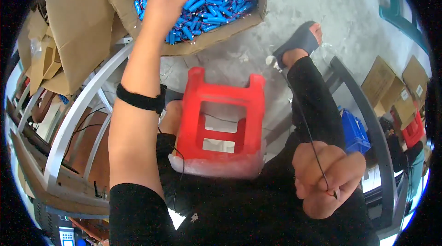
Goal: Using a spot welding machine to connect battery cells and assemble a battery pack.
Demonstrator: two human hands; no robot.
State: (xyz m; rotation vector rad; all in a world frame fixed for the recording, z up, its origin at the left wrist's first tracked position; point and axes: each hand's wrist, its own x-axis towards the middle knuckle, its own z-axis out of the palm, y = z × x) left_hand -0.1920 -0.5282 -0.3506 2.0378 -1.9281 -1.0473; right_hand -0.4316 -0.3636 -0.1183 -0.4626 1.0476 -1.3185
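Note:
My left hand (165, 4) reaches over a cardboard box (209, 45) heaped with blue cylindrical battery cells (209, 11) that have thin leads. Its thumb and index finger are apart. The thumb tip lies against or just above one cell, and the other fingertips are partly hidden. A black strap circles the left forearm. Over my right thigh, my right hand (327, 179) is closed, fingers curled. A thin black cord (306, 124) runs down across it, and its dark end shows at the pinched fingertips.
A red plastic stool (223, 91) stands between my legs, with clear wrap along its near edge. Grey metal rails (366, 117) flank me on the right, and a pale curved rail (83, 94) on the left. A blue bin (354, 131) and open cartons (386, 84) sit at right.

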